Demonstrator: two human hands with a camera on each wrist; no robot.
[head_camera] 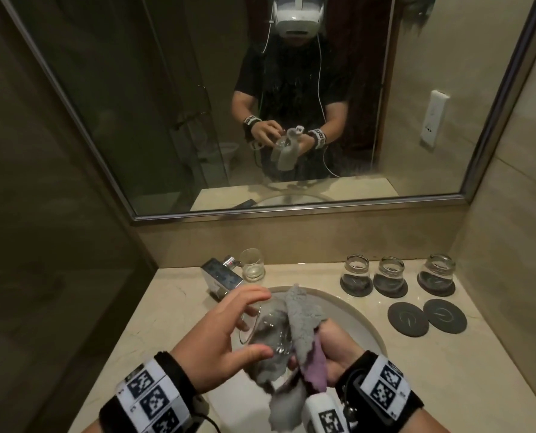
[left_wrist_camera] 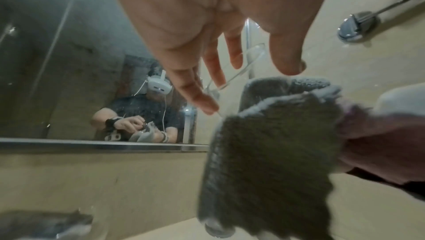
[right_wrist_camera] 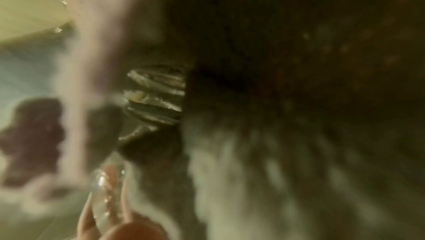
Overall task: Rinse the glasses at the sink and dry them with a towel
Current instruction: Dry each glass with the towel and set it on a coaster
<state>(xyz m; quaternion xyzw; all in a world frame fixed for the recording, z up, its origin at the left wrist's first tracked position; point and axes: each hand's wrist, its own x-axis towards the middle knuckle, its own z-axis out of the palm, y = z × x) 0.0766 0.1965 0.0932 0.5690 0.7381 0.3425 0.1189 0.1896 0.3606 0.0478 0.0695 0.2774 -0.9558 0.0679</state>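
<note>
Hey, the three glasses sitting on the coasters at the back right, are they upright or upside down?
Upside down. All three glasses rest rim-down on their dark coasters, thick bases facing up.

Left hand [head_camera: 226,335]: fingers spread and lightly curved, thumb opposed, grip around glass [head_camera: 266,332].
Right hand [head_camera: 335,354]: fingers curled, clutching towel [head_camera: 301,326].
Wrists: close together, banded.

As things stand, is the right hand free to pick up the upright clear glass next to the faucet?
Probably not yet: the right hand grips the grey towel against the clear glass being dried, and the upright clear glass beside the faucet lies across the left hand.
</note>
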